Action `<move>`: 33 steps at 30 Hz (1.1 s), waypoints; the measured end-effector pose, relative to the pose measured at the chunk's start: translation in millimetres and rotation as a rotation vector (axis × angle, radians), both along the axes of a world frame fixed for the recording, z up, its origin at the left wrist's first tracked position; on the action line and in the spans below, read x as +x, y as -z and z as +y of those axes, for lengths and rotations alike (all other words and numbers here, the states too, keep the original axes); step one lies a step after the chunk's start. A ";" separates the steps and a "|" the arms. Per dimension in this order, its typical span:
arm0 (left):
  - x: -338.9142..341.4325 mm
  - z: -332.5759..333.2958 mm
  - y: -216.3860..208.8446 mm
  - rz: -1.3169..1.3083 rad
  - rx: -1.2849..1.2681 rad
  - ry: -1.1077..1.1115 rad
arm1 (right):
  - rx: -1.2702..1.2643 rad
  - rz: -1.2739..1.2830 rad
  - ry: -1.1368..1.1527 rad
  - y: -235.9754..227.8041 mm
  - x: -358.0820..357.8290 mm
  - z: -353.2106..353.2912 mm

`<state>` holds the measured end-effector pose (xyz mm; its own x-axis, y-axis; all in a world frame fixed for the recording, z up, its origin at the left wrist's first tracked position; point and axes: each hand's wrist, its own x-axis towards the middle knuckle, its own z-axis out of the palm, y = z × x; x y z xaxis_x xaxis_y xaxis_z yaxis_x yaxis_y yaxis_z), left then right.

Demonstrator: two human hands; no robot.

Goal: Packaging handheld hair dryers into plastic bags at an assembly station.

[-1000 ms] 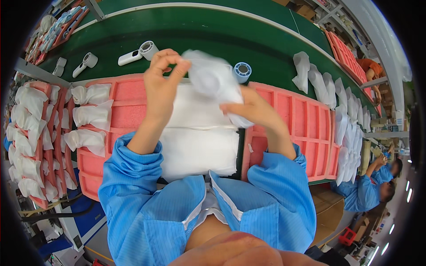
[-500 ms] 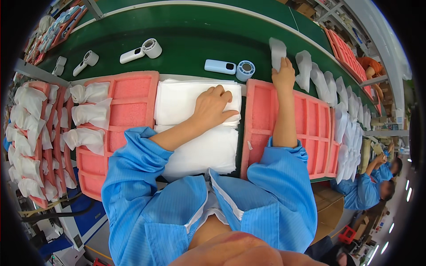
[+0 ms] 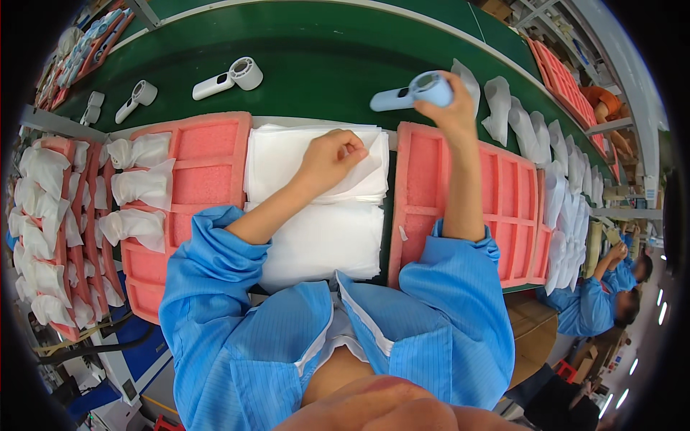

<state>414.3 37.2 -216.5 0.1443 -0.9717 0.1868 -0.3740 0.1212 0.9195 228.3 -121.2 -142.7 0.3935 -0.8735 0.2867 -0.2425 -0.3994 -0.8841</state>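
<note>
My right hand grips a light blue handheld fan by its round head, above the green work surface. The fan's handle points left. Just behind that hand stands a fan in a white translucent bag. My left hand is closed at the upper stack of thin white bags, its fingers pinching the top bag, whose edge is lifted a little. A second stack of white bags lies nearer to me.
Pink foam trays with compartments flank the stacks, a left tray partly filled with bagged fans and a right tray. White fans lie on the green surface. Several bagged fans line the right. Co-workers sit farther right.
My right hand has let go of the bagged fan and taken hold of the blue fan, lifting it and shifting it right. My left fingers have curled onto the top bag.
</note>
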 end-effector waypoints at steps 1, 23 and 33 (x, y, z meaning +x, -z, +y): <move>6.8 -1.3 1.5 0.160 0.031 0.004 | -0.027 0.003 0.020 -15.4 -9.2 3.3; 31.7 8.4 -42.7 0.486 0.085 -0.012 | -0.211 -0.073 -0.117 -68.0 -8.8 68.4; 38.8 10.5 -55.4 0.608 -0.029 -0.099 | -0.303 0.042 -0.352 -45.7 28.0 79.6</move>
